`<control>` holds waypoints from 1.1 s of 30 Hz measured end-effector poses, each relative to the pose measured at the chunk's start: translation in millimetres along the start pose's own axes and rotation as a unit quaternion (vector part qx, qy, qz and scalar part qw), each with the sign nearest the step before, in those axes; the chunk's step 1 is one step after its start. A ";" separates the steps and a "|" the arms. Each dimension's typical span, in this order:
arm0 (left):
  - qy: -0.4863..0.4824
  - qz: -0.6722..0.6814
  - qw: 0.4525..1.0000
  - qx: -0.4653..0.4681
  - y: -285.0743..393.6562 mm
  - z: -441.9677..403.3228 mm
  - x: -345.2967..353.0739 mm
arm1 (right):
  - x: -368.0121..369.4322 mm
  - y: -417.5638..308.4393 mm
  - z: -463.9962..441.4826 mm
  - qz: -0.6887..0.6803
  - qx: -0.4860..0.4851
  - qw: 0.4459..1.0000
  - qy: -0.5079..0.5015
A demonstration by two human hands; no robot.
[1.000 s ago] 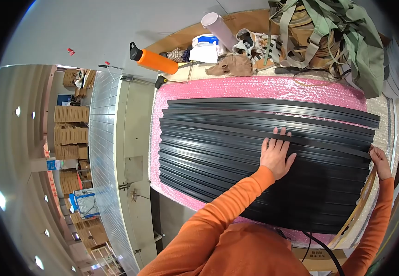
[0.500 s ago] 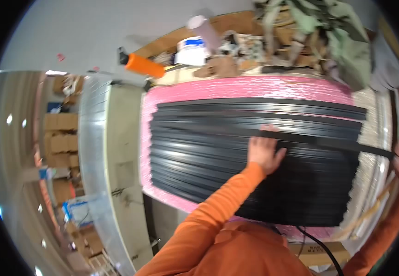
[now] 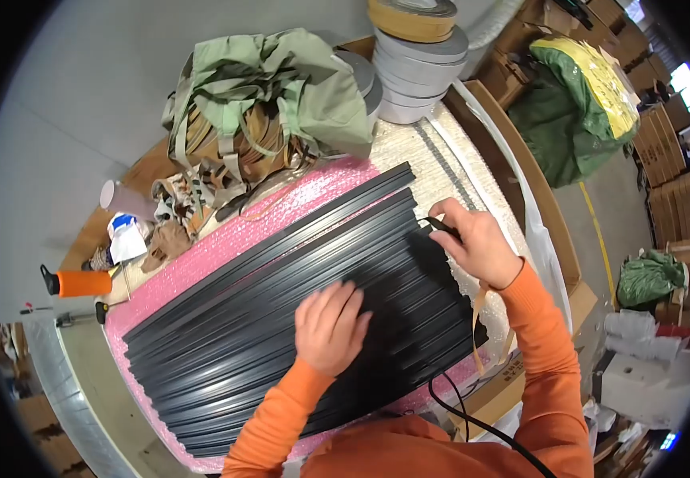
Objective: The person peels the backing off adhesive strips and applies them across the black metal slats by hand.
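Long black ribbed strips lie side by side across the table on pink bubble wrap. My left hand rests on the strips near their middle, palm down and fingers stretched out. My right hand is at the right ends of the strips, thumb and fingers closed on the end of a black strip. How far that strip runs among the others cannot be made out. A thin tan ribbon hangs below my right wrist.
Along the back edge are an orange bottle, a pale cup, a green cloth bag and stacked rolls of tape. A black cable runs by my body. Cardboard boxes and a green-yellow sack stand at right.
The view has swung to the right. My right hand has come in from beyond the table's right side to the strip ends. The strip it held out now lies along the others.
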State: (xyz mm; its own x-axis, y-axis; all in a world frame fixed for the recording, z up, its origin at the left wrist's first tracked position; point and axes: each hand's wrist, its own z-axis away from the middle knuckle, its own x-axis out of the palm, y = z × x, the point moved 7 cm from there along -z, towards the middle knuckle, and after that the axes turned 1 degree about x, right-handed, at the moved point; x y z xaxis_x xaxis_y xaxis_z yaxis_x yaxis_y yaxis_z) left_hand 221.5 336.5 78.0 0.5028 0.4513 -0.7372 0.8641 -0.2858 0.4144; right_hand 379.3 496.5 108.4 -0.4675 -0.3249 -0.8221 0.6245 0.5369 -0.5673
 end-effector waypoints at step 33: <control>0.070 -0.035 0.981 0.179 91.5 -112.8 -7.0 | -62.5 17.3 76.9 -0.236 -0.032 0.952 0.190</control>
State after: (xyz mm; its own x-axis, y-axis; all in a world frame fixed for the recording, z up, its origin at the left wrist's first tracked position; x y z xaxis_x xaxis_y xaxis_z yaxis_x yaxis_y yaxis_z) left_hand 299.7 402.5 181.3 0.4626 0.5845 -0.6666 0.8452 -0.5178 0.1325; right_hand 467.4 466.3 146.3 -0.8873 -0.2426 -0.3922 0.2544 0.4517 -0.8551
